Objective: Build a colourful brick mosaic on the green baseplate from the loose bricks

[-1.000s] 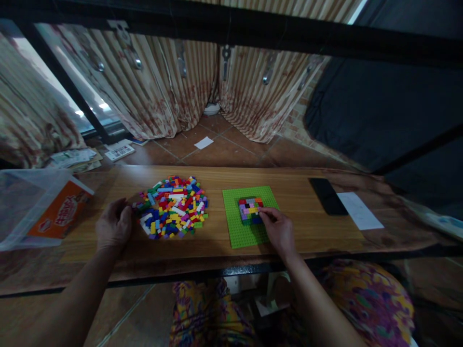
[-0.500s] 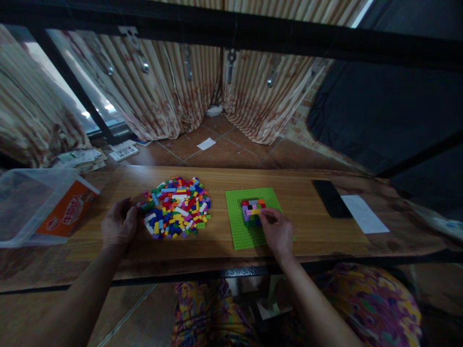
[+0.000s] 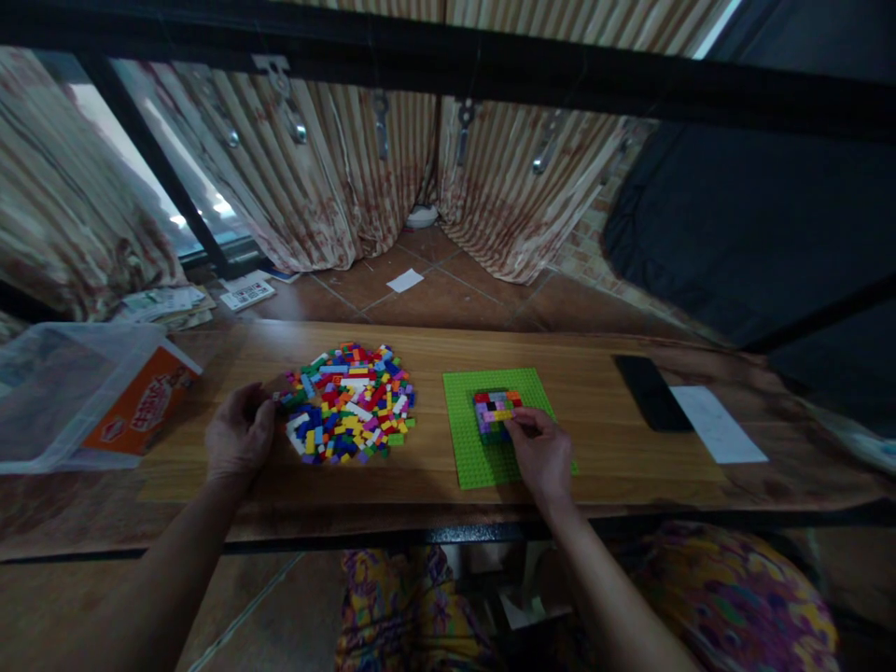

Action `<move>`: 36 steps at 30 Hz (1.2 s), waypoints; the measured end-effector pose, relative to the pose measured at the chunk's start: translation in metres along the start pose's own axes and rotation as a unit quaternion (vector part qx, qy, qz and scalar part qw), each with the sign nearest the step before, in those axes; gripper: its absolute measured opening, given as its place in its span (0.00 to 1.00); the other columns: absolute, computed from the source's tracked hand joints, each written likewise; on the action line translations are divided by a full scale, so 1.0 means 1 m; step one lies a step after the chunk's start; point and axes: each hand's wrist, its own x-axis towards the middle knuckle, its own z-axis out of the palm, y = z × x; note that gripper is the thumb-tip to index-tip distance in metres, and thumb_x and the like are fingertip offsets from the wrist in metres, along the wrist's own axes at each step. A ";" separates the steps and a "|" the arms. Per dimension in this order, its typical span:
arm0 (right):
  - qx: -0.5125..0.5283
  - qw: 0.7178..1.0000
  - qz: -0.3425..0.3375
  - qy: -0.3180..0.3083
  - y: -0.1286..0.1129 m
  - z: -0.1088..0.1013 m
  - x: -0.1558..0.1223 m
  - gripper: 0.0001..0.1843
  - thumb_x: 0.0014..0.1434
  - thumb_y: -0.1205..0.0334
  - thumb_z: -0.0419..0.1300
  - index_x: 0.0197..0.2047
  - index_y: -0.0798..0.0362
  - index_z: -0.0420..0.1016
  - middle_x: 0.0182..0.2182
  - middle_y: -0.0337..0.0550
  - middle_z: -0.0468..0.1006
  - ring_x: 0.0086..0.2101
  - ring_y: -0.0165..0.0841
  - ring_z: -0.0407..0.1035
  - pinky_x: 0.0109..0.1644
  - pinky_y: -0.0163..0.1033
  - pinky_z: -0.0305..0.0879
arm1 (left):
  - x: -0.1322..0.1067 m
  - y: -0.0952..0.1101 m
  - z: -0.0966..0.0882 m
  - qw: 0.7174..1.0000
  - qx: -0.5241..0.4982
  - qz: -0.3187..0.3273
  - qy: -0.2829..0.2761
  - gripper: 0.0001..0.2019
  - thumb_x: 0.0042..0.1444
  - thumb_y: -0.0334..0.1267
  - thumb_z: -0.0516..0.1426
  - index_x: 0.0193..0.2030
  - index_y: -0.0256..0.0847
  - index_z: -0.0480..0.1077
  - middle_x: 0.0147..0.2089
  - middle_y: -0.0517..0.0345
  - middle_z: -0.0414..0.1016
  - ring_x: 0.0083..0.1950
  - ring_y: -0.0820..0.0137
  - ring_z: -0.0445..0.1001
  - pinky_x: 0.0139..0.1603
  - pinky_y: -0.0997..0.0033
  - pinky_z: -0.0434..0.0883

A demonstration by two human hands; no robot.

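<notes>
My right hand (image 3: 543, 459) has thumb and forefinger pinched at the near right side of a small block of coloured building bricks (image 3: 494, 415). The block shows red, orange, lilac, yellow and black bricks on top and stands on a bright green baseplate (image 3: 463, 457). The pinched brick is mostly covered by the fingertips. Over on the left, my left hand (image 3: 240, 437) rests with curled fingers at the left edge of a heap of mixed loose bricks (image 3: 354, 406). Its fingertips point into dark bricks there, and what lies between them is hidden.
A clear plastic box (image 3: 63, 397) with an orange label stands at the table's left end. To the right lie a black phone (image 3: 652, 394) and a white sheet of paper (image 3: 721, 425). A dark metal bar (image 3: 448, 47) crosses above the wooden board (image 3: 427, 341).
The view has shifted slightly, so everything sits a little further right. Both hands keep nearly the same places, the right one at the brick block and the left one by the heap.
</notes>
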 end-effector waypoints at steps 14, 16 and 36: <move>-0.072 0.997 -0.036 0.008 -0.003 0.004 -0.002 0.11 0.56 0.58 0.59 0.40 0.53 0.77 0.32 0.48 0.81 0.34 0.40 0.72 0.43 0.45 0.66 | 0.002 -0.005 0.002 1.000 0.016 -0.005 0.006 0.26 0.53 0.51 0.54 0.56 0.40 0.69 0.48 0.48 0.77 0.49 0.59 0.75 0.53 0.57 0.71; -0.073 0.997 -0.031 -0.002 -0.004 0.004 -0.001 0.11 0.55 0.59 0.59 0.40 0.53 0.77 0.32 0.48 0.81 0.34 0.40 0.72 0.43 0.45 0.65 | 0.001 -0.003 0.001 1.000 0.018 -0.002 0.005 0.26 0.53 0.50 0.54 0.56 0.40 0.69 0.49 0.49 0.77 0.50 0.59 0.75 0.54 0.57 0.71; -0.040 0.998 0.024 0.036 0.005 -0.012 0.004 0.23 0.54 0.44 0.59 0.41 0.56 0.77 0.35 0.51 0.80 0.36 0.41 0.73 0.42 0.45 0.66 | 0.002 -0.001 0.000 1.000 0.019 -0.007 -0.002 0.25 0.54 0.47 0.53 0.56 0.37 0.69 0.50 0.46 0.76 0.52 0.58 0.74 0.55 0.55 0.70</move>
